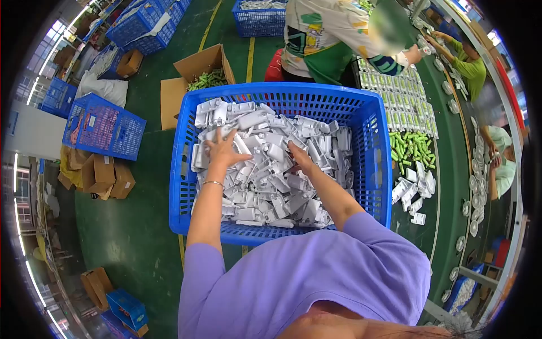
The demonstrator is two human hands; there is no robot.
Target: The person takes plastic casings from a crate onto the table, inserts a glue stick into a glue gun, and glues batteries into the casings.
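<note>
1. White plastic housings (262, 189) are heaped in the blue crate (276, 88); room is left along its right wall (370, 152).
2. The left hand (223, 151) is spread wide on housings.
3. The right hand (304, 160) is partly open among them; any grip cannot be told.

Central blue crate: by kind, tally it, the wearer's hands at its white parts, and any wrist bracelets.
Blue crate: 1
Hands (left hand, right hand): 2
Bracelet: 1
Total: 4
White parts overlap too much to count.
</note>
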